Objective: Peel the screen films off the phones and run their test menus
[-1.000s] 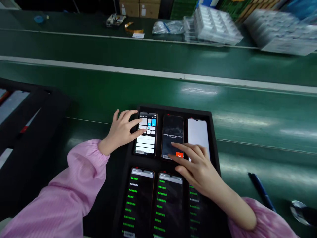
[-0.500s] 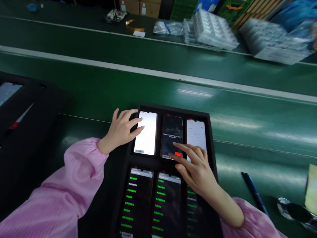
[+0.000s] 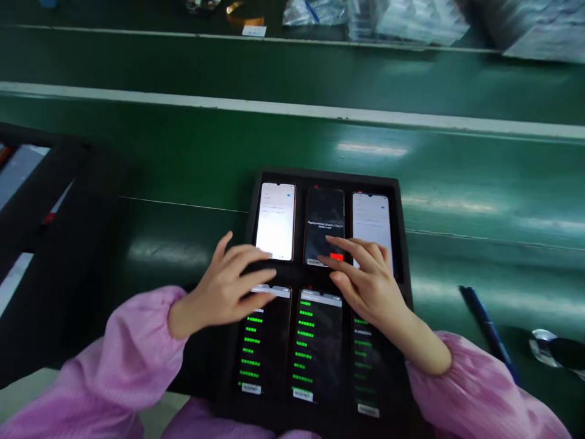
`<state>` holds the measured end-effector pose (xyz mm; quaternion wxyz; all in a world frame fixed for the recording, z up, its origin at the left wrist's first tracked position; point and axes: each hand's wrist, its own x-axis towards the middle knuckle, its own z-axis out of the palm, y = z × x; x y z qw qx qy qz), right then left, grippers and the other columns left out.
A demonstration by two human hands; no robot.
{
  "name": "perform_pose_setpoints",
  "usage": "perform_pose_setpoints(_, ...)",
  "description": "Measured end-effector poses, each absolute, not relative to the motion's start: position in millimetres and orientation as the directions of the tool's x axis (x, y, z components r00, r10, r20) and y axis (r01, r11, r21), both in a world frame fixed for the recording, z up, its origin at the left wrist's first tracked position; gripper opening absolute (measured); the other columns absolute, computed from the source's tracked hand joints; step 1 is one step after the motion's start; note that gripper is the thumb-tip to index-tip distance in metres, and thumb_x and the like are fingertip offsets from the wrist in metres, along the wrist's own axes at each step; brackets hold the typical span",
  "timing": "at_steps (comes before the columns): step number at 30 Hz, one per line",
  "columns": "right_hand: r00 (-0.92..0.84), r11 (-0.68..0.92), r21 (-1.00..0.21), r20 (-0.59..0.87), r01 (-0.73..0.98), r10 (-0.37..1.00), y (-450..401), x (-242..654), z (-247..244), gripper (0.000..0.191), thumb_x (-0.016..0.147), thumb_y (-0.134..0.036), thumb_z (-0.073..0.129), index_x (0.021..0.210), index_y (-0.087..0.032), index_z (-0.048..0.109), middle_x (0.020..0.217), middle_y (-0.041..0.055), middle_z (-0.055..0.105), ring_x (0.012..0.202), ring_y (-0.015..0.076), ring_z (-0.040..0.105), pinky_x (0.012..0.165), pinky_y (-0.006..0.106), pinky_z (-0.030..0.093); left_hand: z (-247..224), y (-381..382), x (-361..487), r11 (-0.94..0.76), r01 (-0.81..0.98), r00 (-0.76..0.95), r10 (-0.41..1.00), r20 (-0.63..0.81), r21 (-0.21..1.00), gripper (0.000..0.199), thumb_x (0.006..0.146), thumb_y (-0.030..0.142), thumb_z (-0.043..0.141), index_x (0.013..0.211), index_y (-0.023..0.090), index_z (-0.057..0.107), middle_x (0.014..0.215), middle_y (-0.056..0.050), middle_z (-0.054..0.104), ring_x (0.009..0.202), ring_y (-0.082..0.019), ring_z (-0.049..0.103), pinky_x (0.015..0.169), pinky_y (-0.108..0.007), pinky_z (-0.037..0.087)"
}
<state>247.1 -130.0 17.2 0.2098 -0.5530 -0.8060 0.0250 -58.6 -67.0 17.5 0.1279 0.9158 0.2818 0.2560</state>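
Several lit smartphones lie face up in two rows in a black tray point(image 3: 329, 175). My left hand point(image 3: 231, 289), fingers spread, is between the white-screened phone point(image 3: 276, 219) at upper left and the phone with green text point(image 3: 265, 360) below it. My right hand point(image 3: 372, 277) has its fingers apart over the lower part of the dark-screened upper middle phone point(image 3: 324, 210), beside its red button. It partly covers the upper right phone point(image 3: 371, 213). The lower middle phone point(image 3: 317, 347) and lower right phone point(image 3: 365, 366) show green lists.
Another black tray point(image 3: 86, 195) holding phones is at the left. A dark blue pen point(image 3: 487, 332) and a shiny round object point(image 3: 546, 347) lie at the right. Plastic bags point(image 3: 315, 12) and clear trays point(image 3: 415, 21) are along the far shelf.
My left hand has moved down from the upper left phone's screen, which went from plain white to a settings page. My right hand stays at the middle phone. The view has tilted downward.
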Motion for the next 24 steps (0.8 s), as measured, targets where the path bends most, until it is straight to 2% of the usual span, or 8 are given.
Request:
perform_pose_setpoints(4, -0.287, 0.368, -0.298, 0.283, 0.881, 0.915, -129.4, 246.4, 12.7, 0.037, 0.108, -0.035, 0.047, 0.117, -0.028, 0.082, 0.143, 0.0091, 0.067, 0.122, 0.0319, 0.058, 0.098, 0.051, 0.043, 23.4, -121.3, -77.7, -0.794, 0.553, 0.760, 0.605, 0.237, 0.254, 0.039, 0.102, 0.046, 0.063, 0.131, 0.022, 0.071, 0.145, -0.015, 0.067, 0.133, -0.034, 0.060, 0.131, -0.068, 0.009)
perform_pose_setpoints(9, -0.242, 0.314, -0.355, 0.235, 0.881, 0.942, -121.1, 241.8, 9.8, 0.044, 0.110, -0.039, 0.040, 0.117, -0.029, 0.082, 0.146, 0.0089, 0.064, 0.124, 0.0323, 0.055, 0.101, 0.052, 0.041, 30.6, -137.0, -57.1, -0.821, 0.417, 0.808, 0.531, 0.256, 0.390, 0.030, 0.102, 0.052, 0.063, 0.099, 0.026, 0.079, 0.134, -0.007, 0.074, 0.134, -0.029, 0.059, 0.135, -0.059, 0.004)
perform_pose_setpoints(11, -0.237, 0.313, -0.370, 0.238, 0.875, 0.942, -121.8, 241.9, 13.9, 0.048, 0.111, -0.042, 0.036, 0.116, -0.029, 0.082, 0.145, 0.0088, 0.065, 0.124, 0.0315, 0.055, 0.102, 0.052, 0.041, 30.1, -133.8, -35.9, -0.849, 0.385, 0.826, 0.492, 0.276, 0.361, 0.040, 0.104, 0.058, 0.057, 0.111, 0.024, 0.078, 0.136, -0.008, 0.073, 0.135, -0.029, 0.059, 0.135, -0.059, -0.003)
perform_pose_setpoints(13, -0.230, 0.312, -0.362, 0.252, 0.878, 0.940, -131.3, 247.0, 21.3, 0.049, 0.111, -0.042, 0.035, 0.117, -0.028, 0.082, 0.145, 0.0088, 0.065, 0.124, 0.0316, 0.055, 0.102, 0.053, 0.040, 27.0, -131.9, -18.0, -0.859, 0.433, 0.823, 0.501, 0.268, 0.275, 0.055, 0.103, 0.064, 0.054, 0.131, 0.019, 0.072, 0.146, -0.014, 0.067, 0.137, -0.033, 0.056, 0.132, -0.066, -0.007)
perform_pose_setpoints(16, -0.203, 0.283, -0.323, 0.260, 0.903, 0.944, -165.3, 265.9, 32.6, 0.046, 0.109, -0.037, 0.036, 0.120, -0.030, 0.081, 0.143, 0.0078, 0.067, 0.123, 0.0320, 0.057, 0.103, 0.054, 0.042, 23.2, -139.4, -11.7, -0.859, 0.467, 0.829, 0.508, 0.235, 0.210, 0.059, 0.100, 0.066, 0.058, 0.133, 0.019, 0.071, 0.150, -0.016, 0.064, 0.138, -0.038, 0.054, 0.128, -0.075, -0.008)
perform_pose_setpoints(20, -0.211, 0.277, -0.248, 0.260, 0.928, 0.942, -222.1, 290.8, 29.5, 0.044, 0.109, -0.038, 0.038, 0.119, -0.032, 0.081, 0.139, 0.0080, 0.069, 0.121, 0.0318, 0.061, 0.098, 0.053, 0.045, 24.8, -156.7, -42.1, -0.870, 0.393, 0.845, 0.470, 0.257, 0.298, 0.035, 0.099, 0.059, 0.064, 0.108, 0.028, 0.079, 0.138, -0.008, 0.072, 0.136, -0.034, 0.056, 0.131, -0.069, -0.009)
perform_pose_setpoints(22, -0.198, 0.249, -0.176, 0.263, 0.952, 0.944, -242.6, 293.0, 21.7, 0.043, 0.109, -0.042, 0.041, 0.125, -0.028, 0.078, 0.145, 0.0117, 0.066, 0.123, 0.0337, 0.060, 0.095, 0.053, 0.046, 25.2, -156.2, -61.7, -0.823, 0.494, 0.767, 0.564, 0.306, 0.281, 0.027, 0.100, 0.049, 0.066, 0.114, 0.028, 0.077, 0.133, -0.008, 0.074, 0.134, -0.033, 0.058, 0.132, -0.068, -0.001)
perform_pose_setpoints(24, -0.190, 0.244, -0.166, 0.286, 0.955, 0.939, -256.1, 288.7, 15.5, 0.041, 0.109, -0.042, 0.044, 0.120, -0.024, 0.079, 0.145, 0.0138, 0.066, 0.123, 0.0347, 0.060, 0.094, 0.053, 0.046, 23.6, -149.4, -76.3, -0.750, 0.614, 0.676, 0.660, 0.328, 0.245, 0.029, 0.101, 0.041, 0.067, 0.124, 0.026, 0.073, 0.129, -0.011, 0.074, 0.130, -0.033, 0.060, 0.131, -0.067, 0.011)
